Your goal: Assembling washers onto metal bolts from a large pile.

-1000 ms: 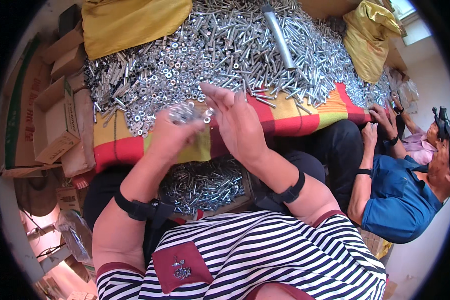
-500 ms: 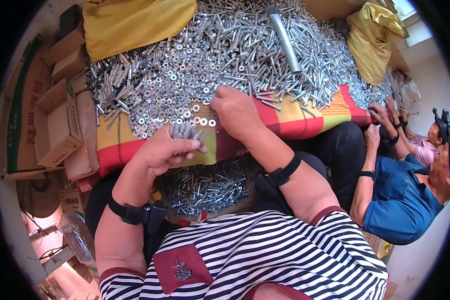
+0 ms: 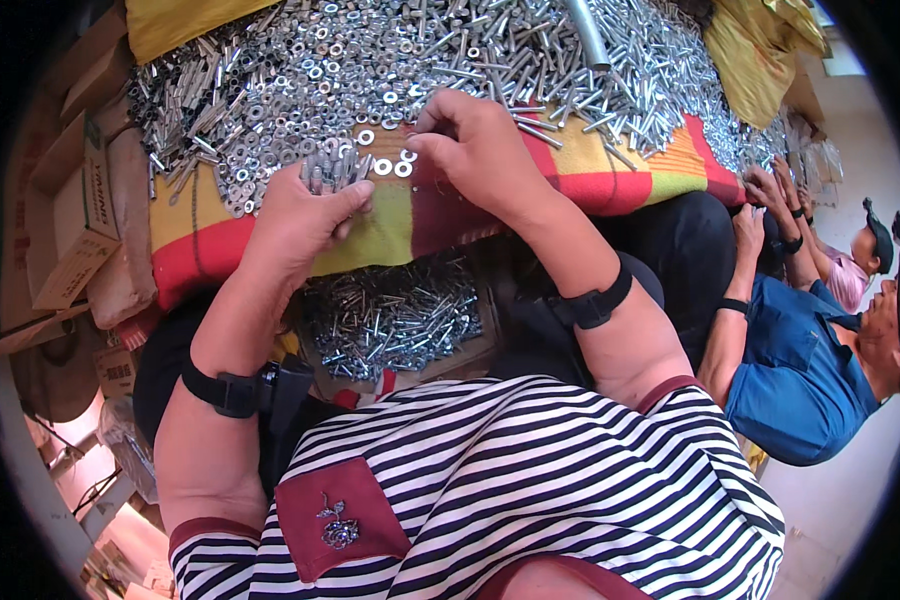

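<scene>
My left hand [image 3: 305,215] is closed around a bundle of silver bolts [image 3: 330,165] that stick up out of the fist. My right hand [image 3: 475,145] rests at the near edge of a big heap of silver bolts and washers [image 3: 390,60], with its fingertips pinched over loose washers [image 3: 390,165] on the red, yellow and green striped cloth [image 3: 610,180]. Whether a washer is between the fingers is hidden. Below the cloth's edge, between my knees, lies a pile of assembled bolts [image 3: 395,315].
Cardboard boxes [image 3: 70,210] stand at the left. A metal tube [image 3: 590,35] lies on the heap. Yellow sacks [image 3: 755,55] sit at the back. To the right, another person in a blue shirt [image 3: 800,360] works with both hands [image 3: 770,190] at the same heap.
My left hand with the bolts has dropped from beside the right hand and then risen toward the heap. My right hand has stayed at the washers, reaching slightly further in.
</scene>
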Available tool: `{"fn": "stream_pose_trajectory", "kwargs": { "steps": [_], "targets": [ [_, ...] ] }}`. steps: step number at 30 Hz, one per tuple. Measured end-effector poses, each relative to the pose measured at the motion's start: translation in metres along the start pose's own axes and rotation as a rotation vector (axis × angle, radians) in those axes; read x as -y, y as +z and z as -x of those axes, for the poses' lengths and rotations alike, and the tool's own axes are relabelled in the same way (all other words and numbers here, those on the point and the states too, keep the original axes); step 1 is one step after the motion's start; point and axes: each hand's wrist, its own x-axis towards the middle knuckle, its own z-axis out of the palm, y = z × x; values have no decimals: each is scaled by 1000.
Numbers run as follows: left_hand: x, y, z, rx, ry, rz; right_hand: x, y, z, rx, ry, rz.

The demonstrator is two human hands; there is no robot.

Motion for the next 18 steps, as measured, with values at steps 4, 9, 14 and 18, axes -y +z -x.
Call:
{"fn": "stream_pose_trajectory", "kwargs": {
  "steps": [4,9,14,18],
  "targets": [
    [-4,13,2,-3,93,-54,-1,-12,14,171,497,-774],
    [-8,30,3,77,186,-121,-6,-17,27,164,519,-976],
    [-5,34,-3,88,262,-176,-5,-18,30,201,542,-1013],
    [2,27,-11,-6,541,-372,-7,-11,29,245,611,-1206]
  ]
}}
